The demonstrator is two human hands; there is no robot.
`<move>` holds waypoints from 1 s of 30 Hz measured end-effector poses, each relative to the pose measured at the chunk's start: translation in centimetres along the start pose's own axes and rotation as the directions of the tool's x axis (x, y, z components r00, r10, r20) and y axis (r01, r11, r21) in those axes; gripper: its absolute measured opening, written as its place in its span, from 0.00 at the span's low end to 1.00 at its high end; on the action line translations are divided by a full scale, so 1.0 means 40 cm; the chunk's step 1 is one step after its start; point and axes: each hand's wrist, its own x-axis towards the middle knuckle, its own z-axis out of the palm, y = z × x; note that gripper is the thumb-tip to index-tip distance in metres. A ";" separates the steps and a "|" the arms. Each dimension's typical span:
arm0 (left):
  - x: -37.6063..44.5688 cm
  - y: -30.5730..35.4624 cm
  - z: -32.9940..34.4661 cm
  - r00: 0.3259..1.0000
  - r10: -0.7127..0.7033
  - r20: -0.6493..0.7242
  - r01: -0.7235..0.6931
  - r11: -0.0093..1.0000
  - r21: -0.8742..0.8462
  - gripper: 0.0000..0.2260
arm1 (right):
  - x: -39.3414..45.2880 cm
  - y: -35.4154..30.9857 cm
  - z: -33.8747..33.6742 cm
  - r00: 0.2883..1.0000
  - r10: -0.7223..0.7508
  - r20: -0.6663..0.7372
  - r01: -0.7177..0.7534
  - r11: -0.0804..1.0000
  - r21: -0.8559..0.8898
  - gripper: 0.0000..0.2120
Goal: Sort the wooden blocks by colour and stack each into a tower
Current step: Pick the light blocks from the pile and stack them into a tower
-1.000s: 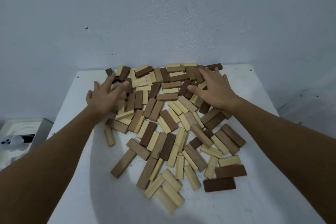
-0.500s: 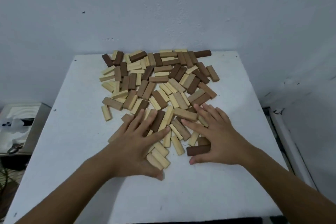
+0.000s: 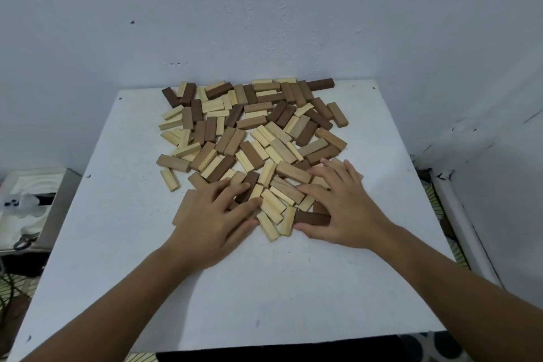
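On a white table [image 3: 293, 288] against the wall, 2 flat, spread hands, left hand [image 3: 210, 214] and right hand [image 3: 342, 209], press unsorted wooden blocks [image 3: 252, 132], gripping none; a hasty sweep could likely shove near-edge pieces off.

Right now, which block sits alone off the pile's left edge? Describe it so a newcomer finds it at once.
Start at the white table and the spread of wooden blocks on it. Go to the pile's left edge, level with a point just beyond the left hand. The pale block lies there alone on bare tabletop, touching no other, with a mid-brown block just behind it.
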 end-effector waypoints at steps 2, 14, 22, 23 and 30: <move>0.005 -0.002 0.001 0.998 0.031 -0.061 -0.031 0.999 -0.006 0.15 | 0.005 0.001 0.008 0.999 -0.016 -0.047 0.020 0.995 0.095 0.22; 0.203 -0.012 -0.084 0.835 -0.512 -0.201 0.383 0.804 -0.455 0.14 | 0.086 0.007 -0.041 0.978 0.105 -0.178 -0.049 0.955 0.293 0.16; 0.353 -0.096 -0.091 0.767 -0.617 0.175 0.636 0.693 -0.339 0.30 | 0.254 0.032 -0.092 0.935 0.353 0.031 -0.342 0.877 0.339 0.25; 0.325 -0.074 -0.104 0.804 -0.565 0.186 0.594 0.740 -0.316 0.31 | 0.243 0.034 -0.092 0.937 0.347 0.038 -0.340 0.885 0.319 0.26; 0.108 0.075 -0.103 0.794 -0.196 0.576 0.307 0.946 -0.101 0.51 | -0.011 0.021 -0.034 0.967 0.240 0.088 -0.244 0.969 0.035 0.41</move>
